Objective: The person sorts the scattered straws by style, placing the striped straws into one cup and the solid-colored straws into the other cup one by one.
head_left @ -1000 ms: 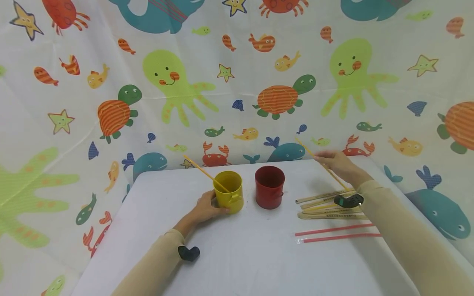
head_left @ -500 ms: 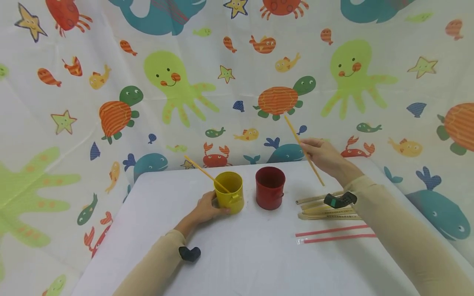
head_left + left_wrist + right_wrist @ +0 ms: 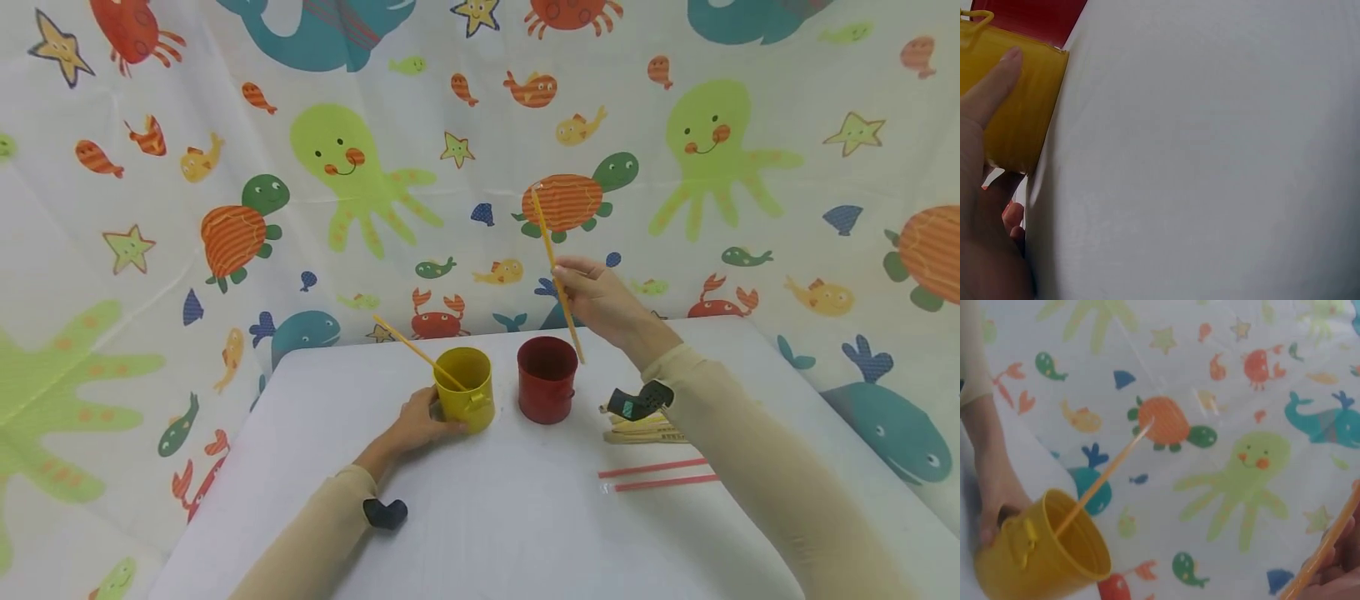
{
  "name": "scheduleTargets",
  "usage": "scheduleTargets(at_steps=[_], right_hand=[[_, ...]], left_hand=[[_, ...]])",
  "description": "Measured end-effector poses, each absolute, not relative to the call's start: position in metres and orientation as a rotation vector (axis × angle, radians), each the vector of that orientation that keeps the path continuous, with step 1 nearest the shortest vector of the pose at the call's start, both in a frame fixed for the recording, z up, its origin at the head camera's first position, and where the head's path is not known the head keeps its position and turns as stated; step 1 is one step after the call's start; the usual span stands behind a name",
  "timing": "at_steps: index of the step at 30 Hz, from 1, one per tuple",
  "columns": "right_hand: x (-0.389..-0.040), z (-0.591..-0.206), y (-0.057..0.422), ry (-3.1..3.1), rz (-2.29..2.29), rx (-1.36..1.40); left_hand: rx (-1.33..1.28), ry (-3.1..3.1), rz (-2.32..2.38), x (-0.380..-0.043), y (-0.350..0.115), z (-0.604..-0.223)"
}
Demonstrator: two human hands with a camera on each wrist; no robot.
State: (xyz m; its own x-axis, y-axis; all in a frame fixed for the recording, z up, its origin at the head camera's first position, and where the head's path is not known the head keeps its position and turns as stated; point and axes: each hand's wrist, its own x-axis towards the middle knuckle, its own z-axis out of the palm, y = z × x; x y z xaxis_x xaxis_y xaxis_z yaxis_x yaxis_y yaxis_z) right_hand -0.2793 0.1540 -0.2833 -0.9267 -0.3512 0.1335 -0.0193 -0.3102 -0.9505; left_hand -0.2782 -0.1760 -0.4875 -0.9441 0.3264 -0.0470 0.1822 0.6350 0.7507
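My left hand [image 3: 416, 423] grips the yellow cup [image 3: 467, 408] low on its side, with the thumb along the wall in the left wrist view. A yellow straw [image 3: 408, 344] leans out of that cup toward the upper left. Between its thumb and fingers, my right hand [image 3: 600, 302] pinches a second yellow straw [image 3: 546, 229], tilted in the air. The lower end of this straw is by the right rim of the red cup [image 3: 543, 400] in the head view. Whether it touches the rim I cannot tell. In the right wrist view only part of the held straw [image 3: 1329, 544] shows.
Several paper-wrapped sticks [image 3: 637, 435] lie at the right on the white table [image 3: 510, 525], partly hidden by my right forearm. Two red straws [image 3: 656, 468] lie in front of them. Behind the table hangs a curtain [image 3: 465, 75] printed with sea animals.
My right hand has lifted the yellow straw from above the wrapped sticks and carried it left to the red cup, turning it more upright. The left hand has stayed on the yellow cup.
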Motion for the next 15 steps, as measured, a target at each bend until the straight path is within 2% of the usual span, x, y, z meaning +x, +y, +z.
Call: scheduleTargets(at_steps=[10,15], right_hand=[[-0.278,-0.265,0.1,1.484,-2.45,-0.653],[-0.278,-0.263,0.077,1.408,-2.486,-0.66]], left_hand=[[0.444,2.69,1.209,-0.278,-0.174,-0.488],[0.45,2.689,1.211,-0.278,-0.174,-0.489]])
